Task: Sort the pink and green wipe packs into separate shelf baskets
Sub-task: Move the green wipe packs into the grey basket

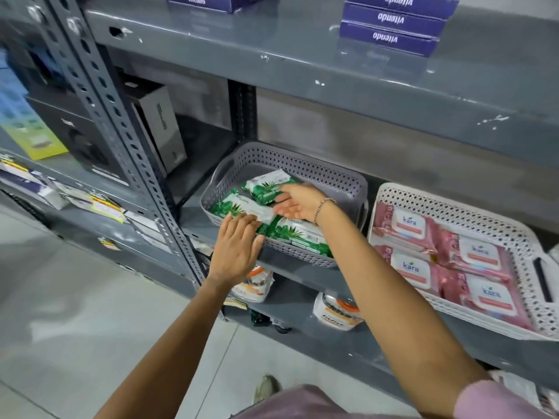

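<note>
A grey perforated basket (317, 173) on the middle shelf holds three green wipe packs (299, 234). To its right, a white perforated basket (453, 207) holds several pink wipe packs (411, 270). My left hand (236, 252) lies flat at the grey basket's front left rim, fingertips touching the front-left green pack (233, 205). My right hand (298, 202) reaches into the grey basket, fingers spread and resting on the green packs; it grips nothing that I can see.
A perforated metal upright (121, 122) stands left of the grey basket. Purple boxes (393, 22) are stacked on the shelf above. Jars (337, 313) sit on the shelf below. Boxed goods (157, 128) fill the left bay. Tiled floor lies below left.
</note>
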Available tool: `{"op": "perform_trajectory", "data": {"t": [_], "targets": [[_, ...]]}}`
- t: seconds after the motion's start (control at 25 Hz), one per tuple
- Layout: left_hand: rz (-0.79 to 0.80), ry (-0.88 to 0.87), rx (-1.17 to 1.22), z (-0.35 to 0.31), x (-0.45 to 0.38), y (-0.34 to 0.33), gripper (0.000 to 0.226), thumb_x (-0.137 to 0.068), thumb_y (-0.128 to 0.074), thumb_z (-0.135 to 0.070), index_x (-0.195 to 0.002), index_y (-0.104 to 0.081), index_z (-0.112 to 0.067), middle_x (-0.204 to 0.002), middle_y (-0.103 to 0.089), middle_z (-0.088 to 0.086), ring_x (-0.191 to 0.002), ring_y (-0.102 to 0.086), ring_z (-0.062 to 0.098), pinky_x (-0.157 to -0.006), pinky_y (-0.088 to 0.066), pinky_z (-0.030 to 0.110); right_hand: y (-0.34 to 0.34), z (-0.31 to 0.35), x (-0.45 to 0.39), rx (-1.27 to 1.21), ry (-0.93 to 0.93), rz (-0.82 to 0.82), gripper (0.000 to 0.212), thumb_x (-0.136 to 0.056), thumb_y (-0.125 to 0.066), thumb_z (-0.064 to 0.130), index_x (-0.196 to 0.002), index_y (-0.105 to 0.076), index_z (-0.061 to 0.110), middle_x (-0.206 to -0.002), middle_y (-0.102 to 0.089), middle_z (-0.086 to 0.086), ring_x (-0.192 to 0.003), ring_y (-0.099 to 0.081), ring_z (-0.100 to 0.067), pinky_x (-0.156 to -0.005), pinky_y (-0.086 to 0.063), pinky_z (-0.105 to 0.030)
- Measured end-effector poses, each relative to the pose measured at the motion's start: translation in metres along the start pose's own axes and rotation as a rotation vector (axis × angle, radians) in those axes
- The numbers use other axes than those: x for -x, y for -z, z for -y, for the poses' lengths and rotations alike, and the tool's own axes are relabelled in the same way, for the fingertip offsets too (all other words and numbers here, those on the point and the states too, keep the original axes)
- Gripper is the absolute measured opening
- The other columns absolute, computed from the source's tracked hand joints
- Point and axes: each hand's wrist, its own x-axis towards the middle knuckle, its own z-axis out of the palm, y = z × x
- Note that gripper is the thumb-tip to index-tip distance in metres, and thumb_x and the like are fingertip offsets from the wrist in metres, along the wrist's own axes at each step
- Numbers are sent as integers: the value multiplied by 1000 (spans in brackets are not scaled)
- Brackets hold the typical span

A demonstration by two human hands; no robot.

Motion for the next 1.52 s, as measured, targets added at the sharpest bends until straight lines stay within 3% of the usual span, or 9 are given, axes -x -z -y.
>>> {"op": "perform_trajectory", "data": {"t": [0.12, 0.32, 0.72, 0.8, 0.88, 1.04, 1.28, 1.4, 1.52], "targets": [[-73, -5, 28, -1, 1, -4, 45, -99, -24, -34, -109, -61, -9, -114, -62, 6, -116, -48, 23, -116, -18, 41, 39, -10, 12, 41, 112, -186, 35, -95, -49, 24, -116, -61, -1, -80, -70, -8, -59, -59, -13, -56, -46, -20], [-93, 75, 64, -30, 4, -11, 44, -98, -27, -33, -120, -58, -12, -129, -58, 5, -129, -42, 21, -118, -11, 47, 110, -45, 44, -118, 207, -344, 22, -93, -52, 17, -107, -64, 6, -70, -67, -6, -52, -54, -11, -51, -42, -19], [14, -271, 290, -271, 25, -58, 55, -98, -25, -38, -140, -41, -7, -149, -39, 9, -142, -27, 23, -119, -15, 43, 335, -164, 162, -250, 316, -853, 21, -86, -56, 11, -67, -62, 17, -54, -64, -3, -34, -50, -5, -39, -38, -15], [46, -291, 228, -322, 31, -76, 58, -98, -24, -42, -141, -39, -7, -150, -38, 10, -142, -25, 23, -118, -15, 44, 400, -203, 181, -157, 213, -1079, 19, -79, -56, 23, -64, -64, 14, -70, -67, -7, -56, -66, -18, -54, -46, -24], [61, -245, 142, -349, 34, -90, 59, -97, -22, -44, -142, -38, -9, -150, -38, 11, -142, -23, 23, -117, -11, 45, 450, -239, 187, -24, 32, -1240, 29, -75, -55, 29, -87, -72, 9, -99, -71, -14, -98, -67, -34, -78, -49, -34], [48, -232, 26, -377, 39, -100, 57, -97, -21, -42, -139, -41, -8, -147, -41, 14, -140, -23, 26, -117, -5, 42, 489, -281, 190, 161, -304, -1168, 74, -76, -59, 55, -128, -52, 3, -138, -50, -18, -131, -44, -33, -103, -37, -40], [38, -219, -22, -382, 40, -105, 53, -97, -23, -41, -130, -50, -10, -133, -57, 12, -129, -38, 27, -114, -15, 42, 490, -275, 193, 447, -418, -1057, 95, -59, -76, 61, -130, -45, 7, -144, -37, -22, -134, -33, -37, -106, -29, -46], [32, -209, -1, -384, 40, -103, 52, -97, -24, -41, -129, -50, -9, -131, -57, 12, -127, -40, 26, -115, -15, 40, 472, -265, 182, 416, -194, -1164, 79, -64, -81, 32, -126, -40, 6, -130, -52, -21, -120, -51, -39, -93, -46, -45], [29, -228, 23, -376, 43, -102, 54, -97, -25, -40, -131, -50, -6, -139, -51, 13, -133, -37, 27, -117, -12, 37, 437, -250, 185, 324, 148, -1373, 62, -74, -75, 30, -124, -45, 5, -116, -66, -20, -105, -62, -39, -82, -50, -40]]}}
